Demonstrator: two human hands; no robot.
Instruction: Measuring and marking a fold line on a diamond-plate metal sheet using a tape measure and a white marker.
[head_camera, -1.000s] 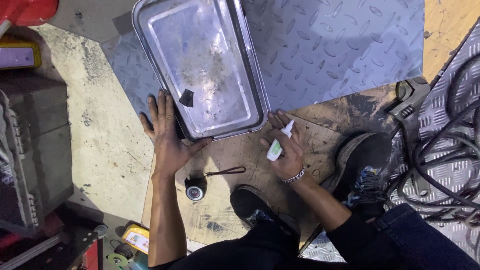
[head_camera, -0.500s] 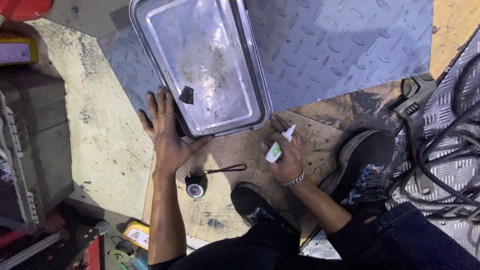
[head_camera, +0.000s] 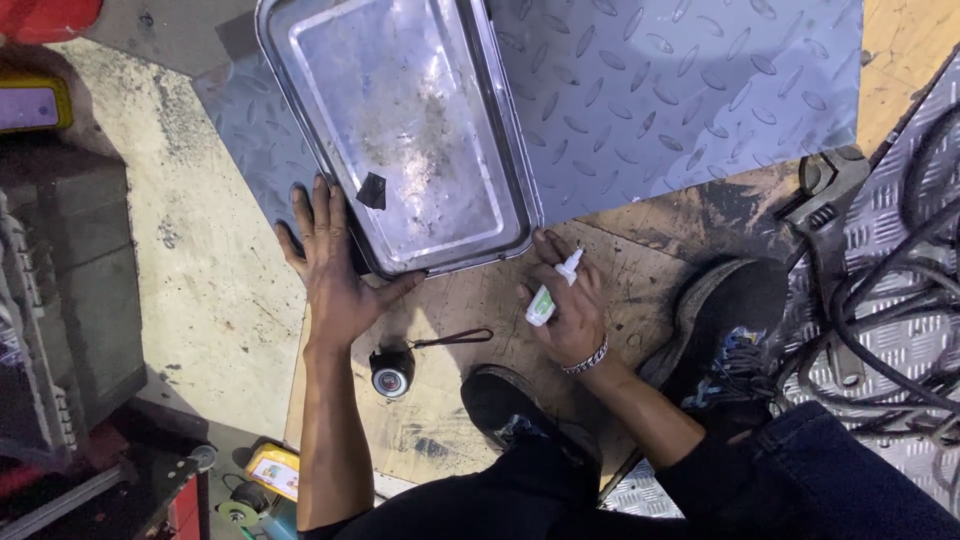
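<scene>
left hand (head_camera: 335, 265) flat beside metal tray (head_camera: 400, 130) — right hand (head_camera: 565, 305) gripping small tube (head_camera: 553, 290)

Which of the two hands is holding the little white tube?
The right hand holds the small white tube, its tip toward the metal tray. The left hand holds nothing; it lies flat, palm down, against the tray's corner.

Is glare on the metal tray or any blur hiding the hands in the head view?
Head view: glare washes the metal tray centre pale, yet both hands read sharp; left hand lies flat at its corner, right hand holds a small white tube; the lower left edge is dark and shadowed.
</scene>
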